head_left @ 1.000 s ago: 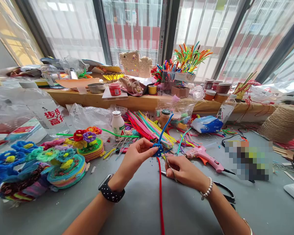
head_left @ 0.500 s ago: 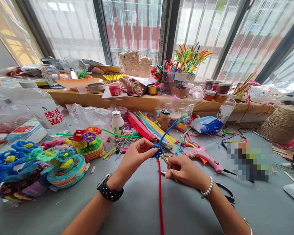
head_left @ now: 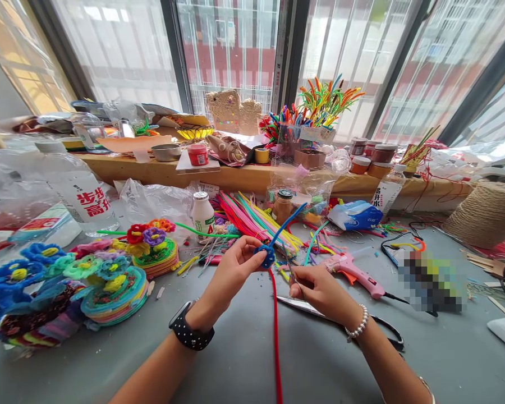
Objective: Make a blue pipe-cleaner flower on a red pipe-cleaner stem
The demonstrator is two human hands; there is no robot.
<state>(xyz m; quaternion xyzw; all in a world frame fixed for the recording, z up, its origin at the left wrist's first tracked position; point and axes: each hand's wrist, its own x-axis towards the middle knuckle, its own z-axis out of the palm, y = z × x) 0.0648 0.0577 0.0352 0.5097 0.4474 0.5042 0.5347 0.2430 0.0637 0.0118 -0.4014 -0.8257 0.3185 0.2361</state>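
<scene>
My left hand [head_left: 239, 264] pinches a small blue pipe-cleaner piece [head_left: 268, 257], curled at its base, with a straight blue stem [head_left: 289, 223] slanting up and right. A long red pipe cleaner [head_left: 275, 336] runs from just below the piece toward me; whether it joins the blue piece is hidden. Closed round slim metal tweezers [head_left: 289, 261], my right hand [head_left: 317, 289] sits right of the blue piece, the tips pointing up and a little apart from it. Large scissors [head_left: 305, 306] lie beneath my right hand, with black handles [head_left: 393, 334] near the wrist.
Pipe-cleaner flowers [head_left: 109, 264] stand at left. Bundled pipe cleaners [head_left: 256, 224] lie behind my hands, near a white bottle [head_left: 202, 216] and brown jar [head_left: 283, 205]. A pink glue gun [head_left: 359, 275] is at right, before a twine spool [head_left: 483, 213]. A cluttered wooden ledge [head_left: 235, 175] runs behind.
The blue piece has turned and shifted slightly left in my left hand. My right hand has moved a little right with the tweezers, drawing away from it; more of the scissors blades shows.
</scene>
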